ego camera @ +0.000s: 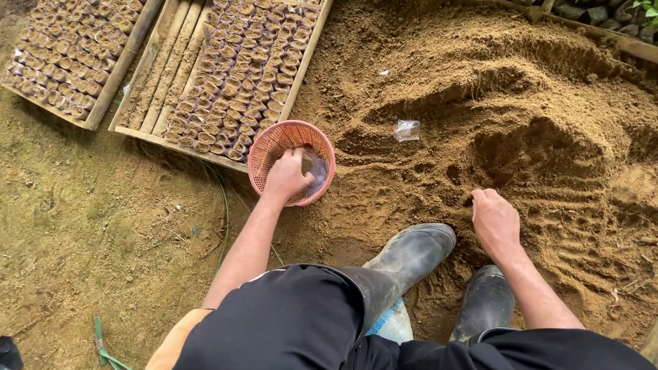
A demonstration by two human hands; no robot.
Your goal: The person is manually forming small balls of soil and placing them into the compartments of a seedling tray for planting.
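My left hand (287, 175) reaches into a small pink plastic basket (272, 140) on the ground, its fingers closed over clear plastic bags (317, 171) that lie inside; the grip itself is partly hidden. My right hand (495, 220) rests palm down on the loose brown soil pile (521, 103), fingers curled into the dirt just ahead of my black rubber boots (415, 250). A single empty clear bag (406, 130) lies on the soil further out.
Two wooden trays stand beyond the basket: one (240, 68) partly filled with several small soil-packed bags, another (72, 55) at the far left, full. A green cord (224, 205) runs across the bare ground. Dark pots (603, 14) line the top right edge.
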